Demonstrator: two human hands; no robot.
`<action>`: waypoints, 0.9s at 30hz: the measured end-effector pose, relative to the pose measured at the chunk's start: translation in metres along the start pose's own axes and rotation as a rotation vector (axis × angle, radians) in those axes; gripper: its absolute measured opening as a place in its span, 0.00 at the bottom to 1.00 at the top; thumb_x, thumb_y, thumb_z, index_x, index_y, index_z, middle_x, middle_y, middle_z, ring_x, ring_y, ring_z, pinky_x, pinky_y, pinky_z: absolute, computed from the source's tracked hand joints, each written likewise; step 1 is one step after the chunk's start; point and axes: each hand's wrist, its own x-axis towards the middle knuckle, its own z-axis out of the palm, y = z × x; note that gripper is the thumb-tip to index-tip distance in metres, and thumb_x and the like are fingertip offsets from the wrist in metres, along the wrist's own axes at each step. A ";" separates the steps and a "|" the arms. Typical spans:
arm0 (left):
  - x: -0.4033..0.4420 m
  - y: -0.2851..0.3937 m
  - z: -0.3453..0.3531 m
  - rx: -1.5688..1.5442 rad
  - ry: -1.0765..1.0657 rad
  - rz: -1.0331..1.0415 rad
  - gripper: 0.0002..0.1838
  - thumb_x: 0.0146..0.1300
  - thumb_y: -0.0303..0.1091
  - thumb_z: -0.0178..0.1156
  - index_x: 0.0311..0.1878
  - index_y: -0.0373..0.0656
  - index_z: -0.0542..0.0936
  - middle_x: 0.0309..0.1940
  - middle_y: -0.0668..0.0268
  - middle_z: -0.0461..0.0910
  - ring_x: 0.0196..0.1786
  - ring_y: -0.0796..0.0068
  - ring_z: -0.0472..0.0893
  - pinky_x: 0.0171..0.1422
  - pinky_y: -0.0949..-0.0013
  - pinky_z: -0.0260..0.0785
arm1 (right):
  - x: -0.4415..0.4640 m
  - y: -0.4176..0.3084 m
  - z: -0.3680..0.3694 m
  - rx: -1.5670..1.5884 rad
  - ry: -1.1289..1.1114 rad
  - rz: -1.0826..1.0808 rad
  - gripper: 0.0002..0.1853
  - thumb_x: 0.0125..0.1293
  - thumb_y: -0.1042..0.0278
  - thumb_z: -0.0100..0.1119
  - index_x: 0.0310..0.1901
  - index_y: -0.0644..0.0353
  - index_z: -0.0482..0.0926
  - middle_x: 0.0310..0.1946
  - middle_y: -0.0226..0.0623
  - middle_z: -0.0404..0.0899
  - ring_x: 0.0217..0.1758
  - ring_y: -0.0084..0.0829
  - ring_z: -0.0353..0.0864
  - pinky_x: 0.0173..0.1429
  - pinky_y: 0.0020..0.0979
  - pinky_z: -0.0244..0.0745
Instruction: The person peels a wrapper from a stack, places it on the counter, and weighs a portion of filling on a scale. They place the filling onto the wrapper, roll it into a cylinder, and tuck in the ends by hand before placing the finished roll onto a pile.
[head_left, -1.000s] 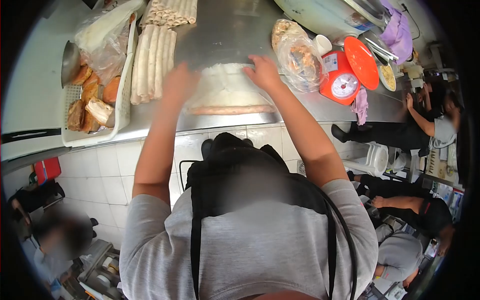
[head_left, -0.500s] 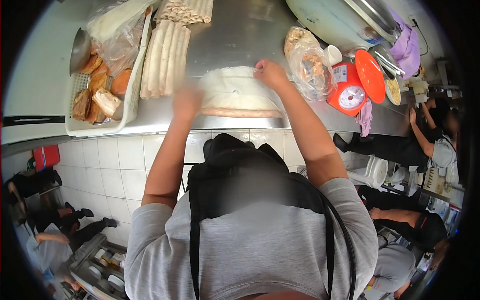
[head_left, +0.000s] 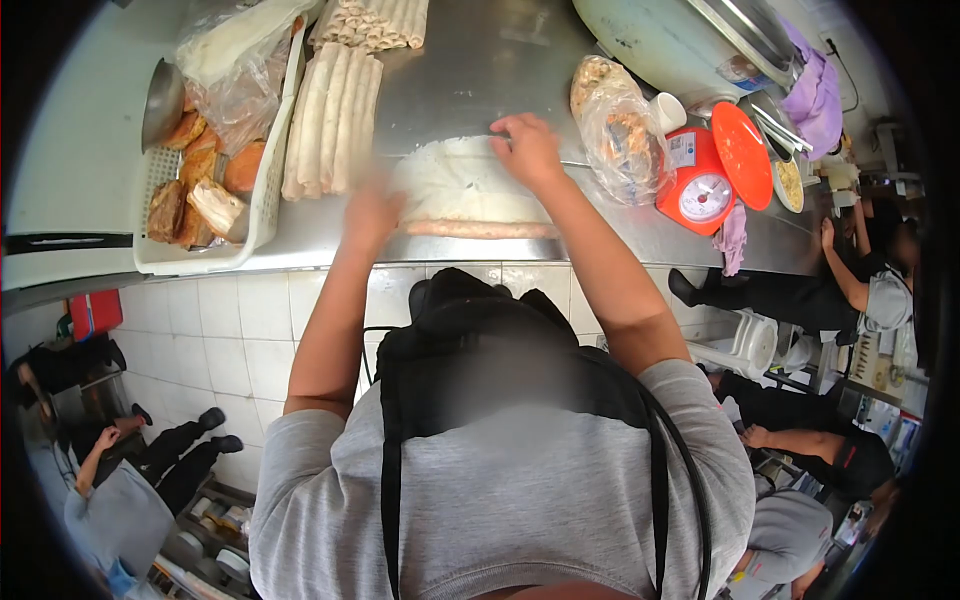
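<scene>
A pale, thin sheet (head_left: 455, 180) lies flat on the steel counter in front of me, with a long pinkish strip of filling (head_left: 480, 229) along its near edge. My right hand (head_left: 528, 150) is at the sheet's far right edge, fingers apart and bent, holding nothing that I can see. At the left edge of the sheet is my left hand (head_left: 374, 212), its fingers smeared by motion. Left of the sheet, several long pale rolls (head_left: 332, 120) lie side by side, with more rolls (head_left: 370, 22) stacked behind them.
A white basket (head_left: 262, 215) of browned pieces stands at the left. To the right are a plastic bag of food (head_left: 625, 150), a white cup (head_left: 667, 112), a red scale (head_left: 690, 185), a red plate (head_left: 741, 157) and a large bowl (head_left: 665, 50). Other people stand at both sides.
Against the previous frame, my right hand has moved slightly left and its fingers have spread. The sheet's right side lies differently. A co-worker at the lower left has shifted.
</scene>
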 end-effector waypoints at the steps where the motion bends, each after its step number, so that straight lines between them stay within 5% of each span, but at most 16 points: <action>1: 0.001 0.000 -0.002 -0.007 -0.018 -0.002 0.20 0.54 0.41 0.57 0.46 0.38 0.71 0.32 0.51 0.78 0.36 0.54 0.78 0.43 0.61 0.68 | -0.002 -0.003 -0.002 0.031 -0.004 -0.032 0.09 0.51 0.63 0.59 0.34 0.53 0.78 0.36 0.38 0.76 0.44 0.39 0.73 0.49 0.40 0.66; 4: -0.009 0.021 -0.014 0.017 0.057 -0.106 0.20 0.50 0.39 0.62 0.44 0.40 0.73 0.35 0.53 0.77 0.38 0.54 0.76 0.44 0.60 0.66 | -0.015 -0.010 -0.006 0.168 -0.038 -0.102 0.08 0.50 0.63 0.60 0.33 0.54 0.78 0.34 0.38 0.75 0.43 0.40 0.72 0.47 0.39 0.66; 7: -0.027 0.032 -0.017 0.130 0.118 0.560 0.22 0.42 0.38 0.67 0.42 0.45 0.74 0.36 0.61 0.76 0.42 0.58 0.73 0.47 0.60 0.62 | -0.038 -0.015 -0.014 0.332 -0.138 -0.130 0.10 0.48 0.62 0.62 0.32 0.54 0.77 0.33 0.38 0.75 0.42 0.41 0.72 0.46 0.39 0.66; 10: -0.042 0.035 -0.004 0.182 -0.047 0.584 0.24 0.35 0.37 0.69 0.41 0.49 0.75 0.36 0.67 0.74 0.44 0.62 0.69 0.48 0.61 0.58 | -0.062 -0.023 -0.022 0.313 -0.288 -0.187 0.13 0.45 0.61 0.64 0.32 0.54 0.76 0.33 0.37 0.74 0.41 0.39 0.71 0.45 0.39 0.65; 13: -0.036 0.030 0.002 0.208 -0.017 0.644 0.16 0.37 0.36 0.67 0.34 0.50 0.77 0.31 0.72 0.73 0.41 0.67 0.69 0.43 0.62 0.56 | -0.079 -0.030 -0.025 0.157 -0.415 -0.250 0.15 0.45 0.63 0.66 0.34 0.55 0.75 0.33 0.35 0.75 0.40 0.37 0.73 0.44 0.35 0.67; 17: -0.031 0.033 -0.005 0.237 -0.035 0.661 0.09 0.39 0.35 0.67 0.27 0.51 0.78 0.26 0.74 0.73 0.37 0.69 0.69 0.40 0.63 0.55 | -0.084 -0.024 -0.017 0.177 -0.397 -0.242 0.14 0.45 0.63 0.66 0.35 0.53 0.75 0.33 0.34 0.74 0.40 0.37 0.72 0.45 0.35 0.66; 27: -0.036 0.024 -0.001 0.142 -0.040 0.635 0.09 0.40 0.35 0.66 0.29 0.52 0.80 0.26 0.74 0.73 0.37 0.69 0.70 0.41 0.62 0.55 | -0.097 -0.034 -0.005 0.156 -0.262 -0.221 0.14 0.43 0.62 0.65 0.33 0.53 0.76 0.33 0.33 0.73 0.41 0.36 0.71 0.46 0.36 0.64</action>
